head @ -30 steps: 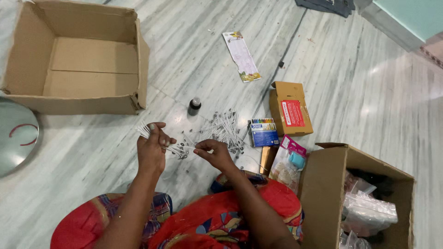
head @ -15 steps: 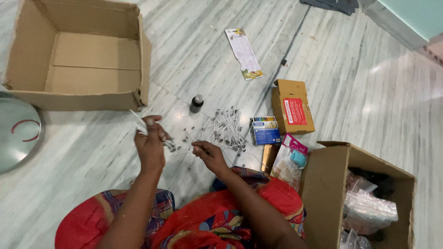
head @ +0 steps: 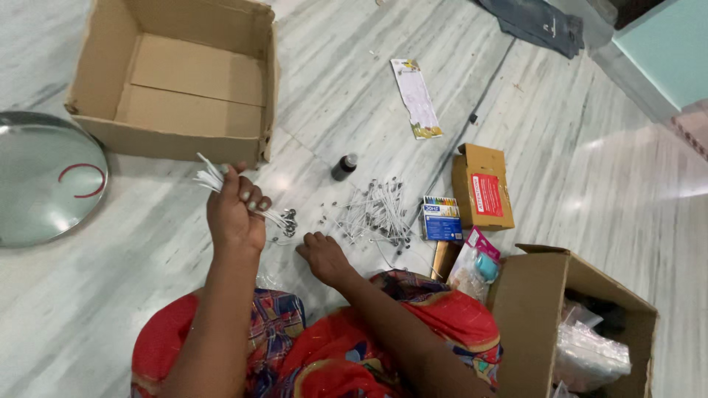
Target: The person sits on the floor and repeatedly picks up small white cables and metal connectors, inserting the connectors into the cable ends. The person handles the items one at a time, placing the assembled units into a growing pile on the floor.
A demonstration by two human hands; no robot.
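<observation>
My left hand (head: pixel 234 210) is raised above the marble floor and closed around a bundle of white candle wicks (head: pixel 210 177), whose metal tabs hang out below the fist. My right hand (head: pixel 323 254) rests low on the floor, fingers curled, just left of a loose pile of wicks (head: pixel 375 212) with small metal bases. A few stray tabs (head: pixel 287 219) lie between the two hands. Whether the right fingers pinch a wick is hidden.
An open empty cardboard box (head: pixel 177 81) sits at the upper left, a round steel plate (head: pixel 44 177) at the far left. A small dark bottle (head: pixel 344 166), a leaflet (head: pixel 417 98), a small orange carton (head: pixel 482 186), a crayon box (head: pixel 442 217) and a second open box (head: pixel 582 324) with plastic bags lie right.
My left hand has lifted and moved left with the wick bundle. My right hand has dropped toward the floor beside the pile.
</observation>
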